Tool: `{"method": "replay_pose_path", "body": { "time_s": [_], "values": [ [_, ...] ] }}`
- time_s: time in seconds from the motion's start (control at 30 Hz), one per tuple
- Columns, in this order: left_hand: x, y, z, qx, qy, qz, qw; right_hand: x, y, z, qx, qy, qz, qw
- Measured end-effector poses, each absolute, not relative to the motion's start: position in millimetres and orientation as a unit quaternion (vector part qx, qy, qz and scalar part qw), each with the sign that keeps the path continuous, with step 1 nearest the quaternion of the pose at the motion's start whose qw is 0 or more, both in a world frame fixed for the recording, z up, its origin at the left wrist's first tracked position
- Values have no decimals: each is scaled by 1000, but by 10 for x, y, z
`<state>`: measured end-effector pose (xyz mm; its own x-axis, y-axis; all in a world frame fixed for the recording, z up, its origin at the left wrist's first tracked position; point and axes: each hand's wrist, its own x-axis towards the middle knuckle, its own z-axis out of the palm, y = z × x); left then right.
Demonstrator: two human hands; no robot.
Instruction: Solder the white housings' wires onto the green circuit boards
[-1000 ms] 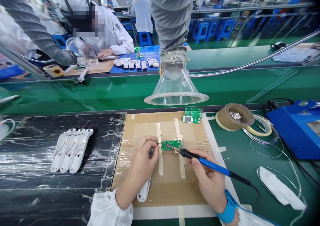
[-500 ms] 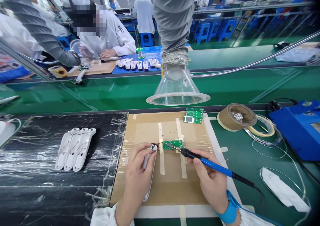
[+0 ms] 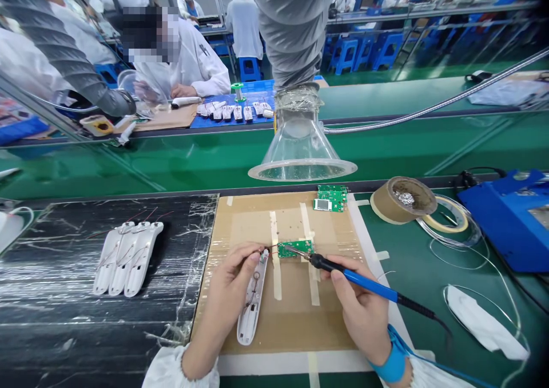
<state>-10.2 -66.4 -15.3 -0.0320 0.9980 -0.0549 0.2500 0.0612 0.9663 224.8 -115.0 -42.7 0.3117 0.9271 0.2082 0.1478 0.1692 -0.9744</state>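
One flat, oblong green circuit board (image 3: 295, 249) lies mid-way on the brown cardboard (image 3: 295, 331), over which the right hand (image 3: 362, 311) grips a blue soldering iron (image 3: 369, 286) and the left hand (image 3: 229, 284) pinches closed at the wired end of a white casing (image 3: 251, 313).

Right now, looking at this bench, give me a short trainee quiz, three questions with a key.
1. Which tool does the right hand hold: A) tweezers, B) a soldering iron, C) a screwdriver?
2. How many white casings lie side by side on the black sheet?
3. True or false: the green circuit board by the iron's tip lies on the black sheet.

Key: 1. B. 2. Three. 3. False; that board is on the brown cardboard.
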Motion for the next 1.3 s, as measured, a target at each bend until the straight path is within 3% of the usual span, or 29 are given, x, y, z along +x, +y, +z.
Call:
{"method": "replay_pose_path", "body": {
  "time_s": [0.17,0.43,0.8,1.07,1.3],
  "values": [
    [-57,-610,-242,458,634,420,460,2245,-1147,-417,-552,-487,325,594],
    [46,-436,-142,661,593,315,334,2230,-1129,-393,-554,-479,328,597],
    [112,-402,-203,711,589,273,272,2205,-1130,-409,-551,-467,354,594],
    [118,-377,-226,708,594,269,272,2204,-1134,-404,-556,-465,351,593],
    [78,-367,-178,690,552,303,356,2132,-1062,-337,-558,-558,327,520]
  ]
}}
